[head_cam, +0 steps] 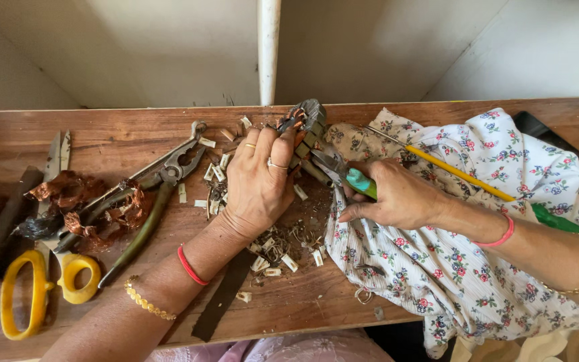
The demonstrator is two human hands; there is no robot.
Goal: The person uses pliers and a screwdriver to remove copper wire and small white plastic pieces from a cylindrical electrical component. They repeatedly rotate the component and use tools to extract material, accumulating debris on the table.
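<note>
Already a good deal of stripping is showing on the wooden workbench (370, 114): a heap of pulled copper wire (85, 204) is lying at the left, and pale insulation slips (273, 258) with small wire loops are littering the board below the hands. The left hand (259, 181) is clamping a small motor stator (306, 127) upright against the bench, fingers curled tight over its top edge, near the bench's far side at the middle. The right hand (393, 194) is closing its fingers round the teal handles of side cutters (343, 173), whose tip is pointing into the stator's lower side; whether the blades are biting wire I cannot tell. Some winding is seemingly remaining in the core, so the work is looking partly done. Large pliers (162, 184) and yellow-handled scissors (48, 285) are lying unused at the left, and a yellow-handled screwdriver (460, 174) is resting on the floral cloth (450, 268) at the right.
</note>
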